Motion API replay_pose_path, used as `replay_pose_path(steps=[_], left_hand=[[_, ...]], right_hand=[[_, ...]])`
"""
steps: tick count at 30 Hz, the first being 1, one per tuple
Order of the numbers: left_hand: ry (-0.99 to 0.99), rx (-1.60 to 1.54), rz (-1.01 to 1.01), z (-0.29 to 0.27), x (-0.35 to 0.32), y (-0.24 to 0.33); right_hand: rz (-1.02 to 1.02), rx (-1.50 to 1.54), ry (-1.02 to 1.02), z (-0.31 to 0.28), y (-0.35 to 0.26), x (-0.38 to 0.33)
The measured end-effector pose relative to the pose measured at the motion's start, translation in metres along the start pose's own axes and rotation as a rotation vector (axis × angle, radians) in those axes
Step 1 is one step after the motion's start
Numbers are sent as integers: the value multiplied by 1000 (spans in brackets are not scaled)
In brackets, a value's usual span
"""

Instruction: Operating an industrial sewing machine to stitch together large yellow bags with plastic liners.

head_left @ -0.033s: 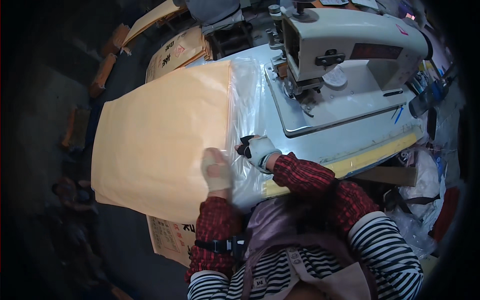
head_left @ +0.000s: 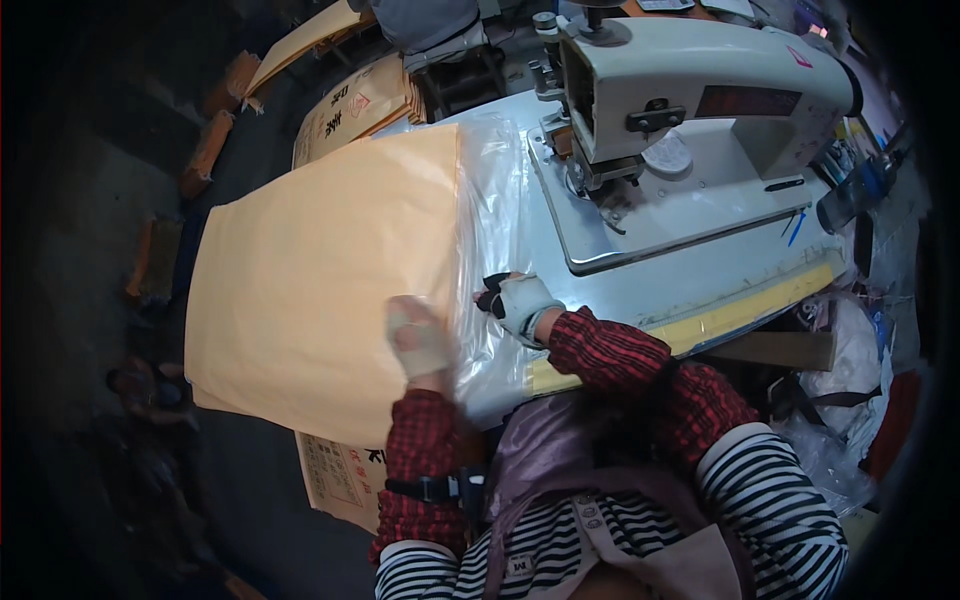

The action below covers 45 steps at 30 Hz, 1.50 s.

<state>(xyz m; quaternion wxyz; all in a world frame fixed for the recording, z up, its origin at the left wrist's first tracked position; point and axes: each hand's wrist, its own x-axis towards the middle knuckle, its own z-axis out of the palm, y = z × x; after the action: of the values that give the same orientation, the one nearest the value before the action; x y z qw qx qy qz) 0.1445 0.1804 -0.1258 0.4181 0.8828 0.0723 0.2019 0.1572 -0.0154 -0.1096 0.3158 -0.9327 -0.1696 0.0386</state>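
Working surface: a pale sewing table (head_left: 700, 275) fills the right half of the head view, with a yellow strip (head_left: 740, 310) running along its near edge
Sack: a big tan paper sack (head_left: 320, 270) lies flat at centre left, its left part hanging out past the table over the dark floor
Liner: a clear plastic liner (head_left: 495, 220) sticks out of the sack's right end and spreads over the table toward the machine
Left hand: the left hand (head_left: 420, 335), in a pale glove, lies flat with fingers spread on the near right corner of the sack, just where paper meets plastic; it presses down and grips nothing
Right hand: the right hand (head_left: 518, 300), in a pale glove with dark fingertips, sits just right of the left hand on the plastic; its fingers are curled and seem to pinch the liner, though the pinch itself is too small to tell for sure
Sleeves: both forearms wear red checked sleeves (head_left: 610, 350) over a striped top
Machine: a white sewing machine (head_left: 700, 90) stands far right on the table, its head above a grey plate (head_left: 650, 220), well apart from both hands
Other sacks: printed sacks of the same tan colour (head_left: 350, 110) lie far left, and one more (head_left: 335, 480) shows near, under the flat sack
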Motion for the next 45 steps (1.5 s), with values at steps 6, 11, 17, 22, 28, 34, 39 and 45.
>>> replay_pose_path(steps=[6, 11, 17, 22, 28, 34, 39, 45], left_hand=[[134, -658, -758, -92, 40, 76], [-76, -498, -562, -163, -47, 131], [-146, -139, -180, -198, -82, 156], [-184, 419, 313, -228, -89, 166], [286, 561, 538, -268, -67, 143], [335, 463, 528, -263, -58, 153], [371, 398, 423, -261, -62, 159], [483, 334, 338, -281, -80, 146]], right_hand=[[80, 92, -157, -26, -8, -66], [64, -109, -582, -59, -52, -124], [-747, 374, 255, -33, -134, -125], [-439, -53, -36, 2, -78, -47], [-97, 178, 776, -69, 3, -39], [-287, 24, 1002, -127, -12, -50], [-273, 142, 648, -48, 46, 4], [-350, -92, -426, -14, -78, -47]])
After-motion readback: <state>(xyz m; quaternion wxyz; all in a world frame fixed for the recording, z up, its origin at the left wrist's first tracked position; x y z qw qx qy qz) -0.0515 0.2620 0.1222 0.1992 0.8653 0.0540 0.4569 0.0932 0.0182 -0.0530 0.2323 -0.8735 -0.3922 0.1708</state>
